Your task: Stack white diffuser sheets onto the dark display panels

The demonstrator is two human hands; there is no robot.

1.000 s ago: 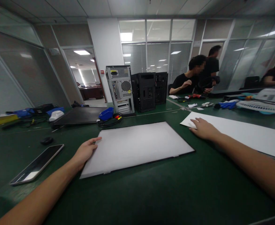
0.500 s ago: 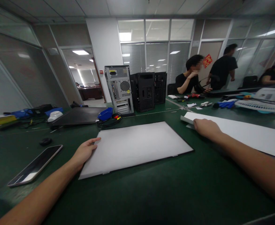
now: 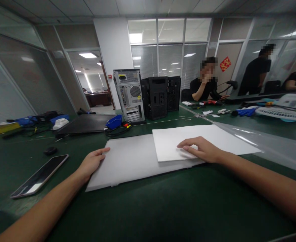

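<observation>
My left hand (image 3: 92, 164) holds the left edge of a thin white panel (image 3: 130, 161) with a dark rim, which lies flat on the green table. A plain white sheet (image 3: 168, 141) overlaps the right part of this panel and extends past its right end. Over the sheet, my right hand (image 3: 203, 149) is palm down, fingers extended and thumb apart, fingertips at or close to its surface. A clear plastic film (image 3: 271, 144) lies to the right, meeting the sheet's right end. My right forearm crosses in front of part of the sheet.
A phone (image 3: 40, 176) and a small black round object (image 3: 50, 151) lie at left. Behind are a dark flat panel (image 3: 84, 124), a blue tray (image 3: 114, 122) and computer cases (image 3: 129, 97). A white fan-like object (image 3: 284, 112) stands at right. A person (image 3: 203, 84) sits across the table.
The white sheet has moved left from the right side onto the panel. My right hand has moved left and loosened from the sheet's edge. Clear film now shows at right. My left hand stays.
</observation>
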